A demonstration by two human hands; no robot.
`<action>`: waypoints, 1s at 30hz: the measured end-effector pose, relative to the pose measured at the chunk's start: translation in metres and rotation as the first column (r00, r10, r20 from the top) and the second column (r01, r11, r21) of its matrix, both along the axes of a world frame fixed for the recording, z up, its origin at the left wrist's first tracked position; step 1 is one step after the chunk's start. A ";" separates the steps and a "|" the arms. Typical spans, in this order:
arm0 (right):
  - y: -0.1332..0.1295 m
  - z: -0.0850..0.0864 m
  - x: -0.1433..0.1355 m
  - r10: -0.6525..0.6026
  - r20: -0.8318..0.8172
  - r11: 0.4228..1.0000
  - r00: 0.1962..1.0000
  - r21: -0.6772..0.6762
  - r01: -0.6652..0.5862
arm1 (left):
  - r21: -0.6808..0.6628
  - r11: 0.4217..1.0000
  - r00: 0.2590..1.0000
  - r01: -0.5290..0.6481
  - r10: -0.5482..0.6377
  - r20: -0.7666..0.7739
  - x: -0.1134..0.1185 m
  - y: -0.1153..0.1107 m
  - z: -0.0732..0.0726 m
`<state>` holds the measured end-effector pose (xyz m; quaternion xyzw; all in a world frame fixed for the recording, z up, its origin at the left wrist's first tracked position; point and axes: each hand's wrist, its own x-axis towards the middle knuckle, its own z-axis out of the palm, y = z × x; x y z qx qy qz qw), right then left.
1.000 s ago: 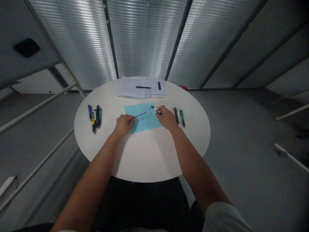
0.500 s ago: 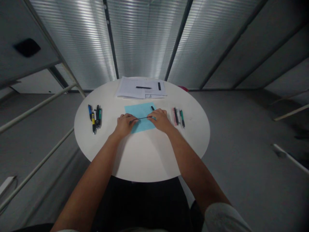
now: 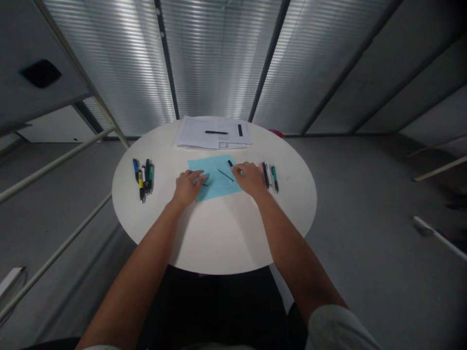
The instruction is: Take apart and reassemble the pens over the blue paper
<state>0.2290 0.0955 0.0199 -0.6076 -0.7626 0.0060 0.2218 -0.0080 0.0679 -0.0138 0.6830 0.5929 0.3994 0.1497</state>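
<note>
A thin dark stick like a pen refill lies slantwise on a light blue sheet, between my two hands. My left hand rests at the sheet's left side, thumb and forefinger apart. Beneath its thumb, the small dark end of some object shows; the rest is hidden. Over the sheet's right edge is my right hand, its fingers curled together; whatever is in them cannot be made out. Just beyond its fingertips lies a short black pen piece.
Several pens and markers lie on the left of the round white table. More pens lie right of my right hand. At the back is a stack of papers with a black pen on top.
The thin dark stick, stretched between both hands before, now lies on the blue sheet. My right hand has moved a little to the right, and my left hand's fingers have parted.
</note>
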 end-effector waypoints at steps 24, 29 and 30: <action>0.006 -0.010 0.001 -0.164 0.095 0.982 0.982 -0.081 0.172 | -0.220 0.975 0.203 -0.005 0.217 0.955 -0.014 0.008 0.021; 0.002 -0.006 -0.005 -0.175 0.115 0.981 0.978 -0.062 0.182 | -0.217 0.976 0.210 -0.005 0.214 0.954 -0.013 0.008 0.022; 0.004 -0.006 -0.004 -0.186 0.080 0.978 0.979 -0.078 0.192 | -0.214 0.977 0.211 -0.006 0.211 0.954 -0.012 0.009 0.022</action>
